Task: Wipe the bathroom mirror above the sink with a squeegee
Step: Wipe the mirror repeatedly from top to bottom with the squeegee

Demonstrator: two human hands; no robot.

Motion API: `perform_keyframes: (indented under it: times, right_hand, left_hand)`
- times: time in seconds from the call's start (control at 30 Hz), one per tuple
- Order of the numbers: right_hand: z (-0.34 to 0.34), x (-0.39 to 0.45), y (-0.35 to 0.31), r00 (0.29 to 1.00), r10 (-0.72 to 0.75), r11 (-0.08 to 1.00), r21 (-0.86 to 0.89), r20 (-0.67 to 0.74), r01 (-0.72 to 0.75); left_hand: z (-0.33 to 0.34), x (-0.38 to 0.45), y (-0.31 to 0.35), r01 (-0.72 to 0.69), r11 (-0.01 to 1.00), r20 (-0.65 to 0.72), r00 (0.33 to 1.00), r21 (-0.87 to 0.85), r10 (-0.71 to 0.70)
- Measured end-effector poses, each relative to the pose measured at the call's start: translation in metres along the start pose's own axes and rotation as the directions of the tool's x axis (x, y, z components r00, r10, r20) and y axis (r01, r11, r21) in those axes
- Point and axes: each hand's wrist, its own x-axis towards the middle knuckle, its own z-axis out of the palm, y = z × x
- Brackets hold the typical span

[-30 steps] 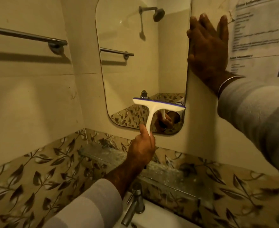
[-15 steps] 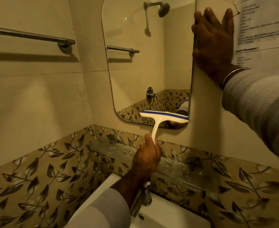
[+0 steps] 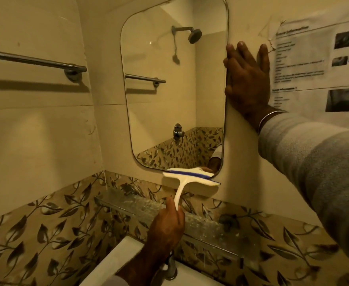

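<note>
A rounded rectangular mirror (image 3: 175,100) hangs on the cream wall above the sink (image 3: 128,263). My left hand (image 3: 167,226) grips the white handle of a squeegee (image 3: 190,178) whose blue-edged blade lies across the mirror's bottom right edge. My right hand (image 3: 247,79) is pressed flat, fingers spread, against the mirror's right edge and the wall beside it. The mirror reflects a shower head, a towel bar and part of my hand.
A glass shelf (image 3: 148,207) runs below the mirror, over a chrome tap (image 3: 170,267). A towel bar (image 3: 35,61) is fixed to the left wall. A printed paper sheet (image 3: 317,65) is taped to the wall at the right. Leaf-patterned tiles cover the lower walls.
My left hand has drawn the squeegee downward from the mirror's lower part to its bottom edge. My right hand has stayed flat on the mirror's right edge.
</note>
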Motion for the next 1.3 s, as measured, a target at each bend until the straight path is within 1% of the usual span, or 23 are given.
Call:
perform_keyframes:
  times: [0.13,0.23,0.43,0.63,0.83,1.03,1.13,1.23,1.3]
  right_hand:
    - [0.001,-0.001,0.0,1.0,-0.011,1.0,0.01,-0.004,0.011]
    - [0.003,-0.001,0.001,0.999,-0.005,1.0,0.016,-0.037,0.006]
    - [0.002,-0.001,0.001,1.0,-0.006,1.0,0.02,-0.021,0.006]
    - [0.004,-0.001,0.001,0.999,-0.005,1.0,0.023,-0.046,0.006]
    - [0.004,-0.002,0.0,0.999,0.0,0.999,0.036,-0.054,0.002]
    - [0.002,-0.001,0.0,0.999,-0.005,0.999,0.033,-0.047,0.007]
    - [0.0,-0.001,0.0,1.0,-0.005,0.999,0.037,-0.031,0.006]
    - [-0.001,-0.001,0.0,1.0,-0.013,0.999,0.04,-0.017,0.013]
    - [-0.001,-0.001,0.0,1.0,-0.014,0.999,0.038,-0.016,0.015]
  left_hand:
    - [0.006,-0.005,0.001,0.033,0.999,0.052,0.998,-0.033,-0.031]
    - [0.008,-0.006,0.001,0.038,0.998,0.042,0.998,-0.049,-0.036]
    - [0.006,-0.008,-0.003,0.014,0.999,0.048,0.999,-0.04,-0.012]
    - [0.006,-0.016,-0.019,-0.006,0.998,0.027,1.0,-0.06,0.007]
    - [0.005,-0.018,-0.028,-0.004,0.993,-0.058,0.998,-0.116,-0.003]
    - [0.0,-0.018,-0.021,-0.035,0.996,-0.171,0.985,-0.086,0.02]
    - [0.001,-0.014,-0.025,-0.1,0.987,-0.214,0.974,-0.122,0.072]
    - [-0.003,-0.009,-0.023,-0.13,0.978,-0.17,0.98,-0.165,0.102]
    - [-0.007,-0.005,-0.02,-0.149,0.974,-0.188,0.975,-0.172,0.116]
